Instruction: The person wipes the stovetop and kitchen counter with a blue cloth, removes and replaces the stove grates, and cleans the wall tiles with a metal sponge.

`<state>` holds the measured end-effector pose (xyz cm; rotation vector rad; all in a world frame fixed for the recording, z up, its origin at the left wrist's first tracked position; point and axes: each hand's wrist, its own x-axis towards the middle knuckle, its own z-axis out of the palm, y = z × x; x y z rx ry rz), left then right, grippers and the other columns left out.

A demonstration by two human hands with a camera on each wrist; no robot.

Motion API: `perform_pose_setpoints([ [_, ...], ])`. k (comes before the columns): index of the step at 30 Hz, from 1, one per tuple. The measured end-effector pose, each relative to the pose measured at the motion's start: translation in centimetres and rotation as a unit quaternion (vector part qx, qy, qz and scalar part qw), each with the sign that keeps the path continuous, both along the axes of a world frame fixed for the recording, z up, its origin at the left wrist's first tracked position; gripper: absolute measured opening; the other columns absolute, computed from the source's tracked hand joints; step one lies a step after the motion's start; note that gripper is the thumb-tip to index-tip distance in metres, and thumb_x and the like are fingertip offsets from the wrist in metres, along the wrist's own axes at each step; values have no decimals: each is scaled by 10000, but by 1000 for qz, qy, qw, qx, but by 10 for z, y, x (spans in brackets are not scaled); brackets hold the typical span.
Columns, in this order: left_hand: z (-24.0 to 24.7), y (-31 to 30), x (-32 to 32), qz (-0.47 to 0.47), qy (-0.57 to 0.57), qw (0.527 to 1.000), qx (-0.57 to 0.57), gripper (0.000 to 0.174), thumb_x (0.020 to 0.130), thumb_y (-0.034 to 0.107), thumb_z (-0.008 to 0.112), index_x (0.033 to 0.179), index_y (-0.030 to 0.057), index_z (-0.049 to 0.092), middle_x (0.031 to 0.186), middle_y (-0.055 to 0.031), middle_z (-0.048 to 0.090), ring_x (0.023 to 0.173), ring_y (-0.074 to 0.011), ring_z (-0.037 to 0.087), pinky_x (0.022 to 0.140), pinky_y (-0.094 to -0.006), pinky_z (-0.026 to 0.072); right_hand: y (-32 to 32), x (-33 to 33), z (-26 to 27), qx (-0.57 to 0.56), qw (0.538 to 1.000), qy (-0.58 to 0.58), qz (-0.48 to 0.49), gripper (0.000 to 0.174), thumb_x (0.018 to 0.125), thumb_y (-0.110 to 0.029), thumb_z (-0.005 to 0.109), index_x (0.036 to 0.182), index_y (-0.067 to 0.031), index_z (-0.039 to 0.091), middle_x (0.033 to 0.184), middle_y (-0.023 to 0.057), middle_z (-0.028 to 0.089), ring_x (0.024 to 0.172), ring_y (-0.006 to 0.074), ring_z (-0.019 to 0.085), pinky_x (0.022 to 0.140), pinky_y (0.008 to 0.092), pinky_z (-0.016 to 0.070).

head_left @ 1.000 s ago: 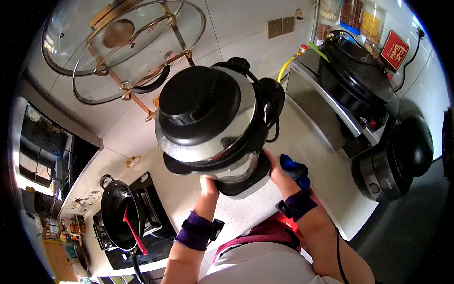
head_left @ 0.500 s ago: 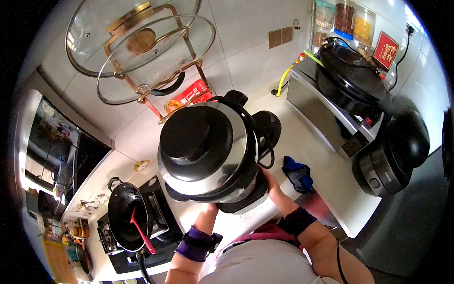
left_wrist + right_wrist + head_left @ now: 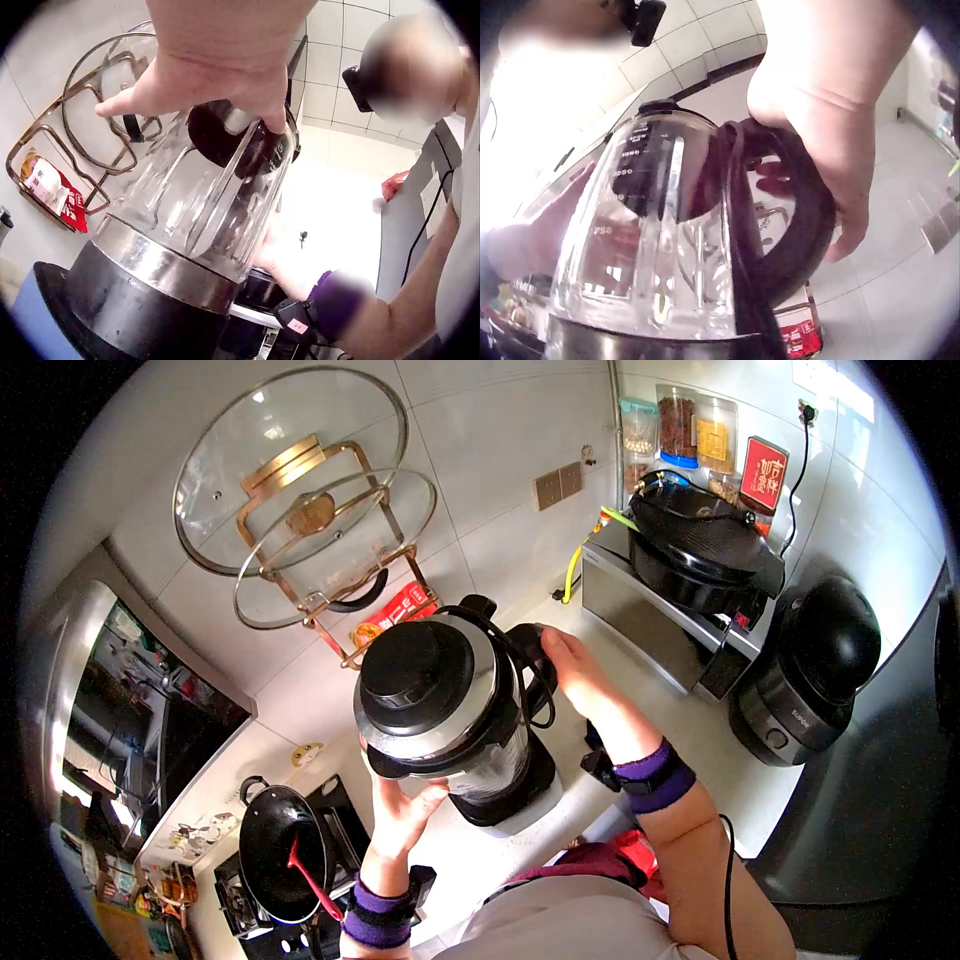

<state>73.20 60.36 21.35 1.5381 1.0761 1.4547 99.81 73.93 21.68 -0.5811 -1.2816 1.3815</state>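
A blender [image 3: 430, 700] with a black lid, a clear jug [image 3: 652, 247] and a dark base [image 3: 142, 292] stands upright in front of the person. Its measuring marks show in the right wrist view. My right hand [image 3: 580, 670] grips the black jug handle [image 3: 814, 202], with fingertips visible through the handle's gap. On the other side, my left hand [image 3: 400, 815] lies against the jug just under the lid. In the left wrist view the left thumb and a finger are spread across the jug's upper part. A black cord loops beside the lid [image 3: 415, 670].
Left stands a stove with a black wok [image 3: 285, 850] and a red utensil [image 3: 312, 875]. Glass lids hang on a copper-coloured rack [image 3: 330, 550] behind. A silver oven [image 3: 640, 630] bearing a black pot [image 3: 690, 540], and a dark cooker [image 3: 805, 680], stand right on the counter [image 3: 690, 760].
The blender has come down toward the counter. My right hand has moved from the base up to the handle, and my left from the base to the jug's side.
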Motion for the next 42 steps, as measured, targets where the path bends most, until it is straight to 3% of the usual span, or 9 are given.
perform_pose_setpoints([
  [6,1,10,-10,67,122,982,131,1004,720,452,877,1462,19,356,1385,-104,506,1272,-240,470,1087,-409,341,3,-16,2,-96,992,33,-78,419,1003,-384,570,1083,13,680,899,-17,643,822,74,530,756,250,449],
  [11,32,7,-3,71,162,981,85,1228,632,607,848,1516,8,241,1528,-197,269,1420,-326,264,1170,-463,213,-6,-10,37,-126,980,62,-141,416,1004,-361,565,1093,30,676,951,19,666,887,107,559,832,286,456],
  [17,115,43,27,26,201,974,101,1279,606,661,831,1513,-30,252,1564,-226,242,1465,-369,206,1201,-498,147,6,32,95,25,968,207,-138,479,974,-468,597,1036,-2,692,989,58,710,881,135,613,856,299,475],
  [21,133,94,45,-33,244,964,100,1178,642,592,843,1492,-22,306,1535,-215,310,1452,-377,219,1196,-497,144,32,63,102,27,957,234,-168,470,878,-548,697,875,-79,659,812,-21,630,756,89,544,713,268,429],
  [25,111,142,67,-106,192,974,49,1093,669,461,882,1483,-12,326,1512,-205,334,1432,-357,251,1190,-457,183,52,92,84,28,952,162,-260,476,845,-548,737,879,-81,650,820,-41,580,741,81,477,694,257,363],
  [30,54,201,76,-136,232,962,49,1128,656,465,889,1504,19,295,1548,-208,291,1453,-375,215,1202,-470,176,108,111,4,-30,936,122,-329,595,849,-509,745,1098,26,663,955,6,623,842,109,534,742,296,448],
  [38,-34,271,69,-124,304,944,-2,1067,652,437,897,1468,14,353,1469,-172,427,1411,-346,309,1178,-442,250,156,98,-81,-42,940,94,-325,382,976,-438,585,872,-75,644,814,-41,597,743,76,503,678,274,409],
  [39,-33,273,72,-118,320,940,-21,1072,651,439,897,1474,23,349,1461,-178,435,1400,-352,326,1169,-444,271,164,96,-90,-64,939,123,-315,362,911,-413,694,899,-53,653,779,-66,534,699,64,457,635,268,382],
  [42,-49,291,66,-104,369,923,-32,1105,629,468,898,1479,33,342,1461,-184,433,1376,-363,363,1150,-457,315,186,93,-119,-66,951,85,-291,346,936,-347,646,742,-79,547,676,-71,441,626,66,395,560,293,302],
])
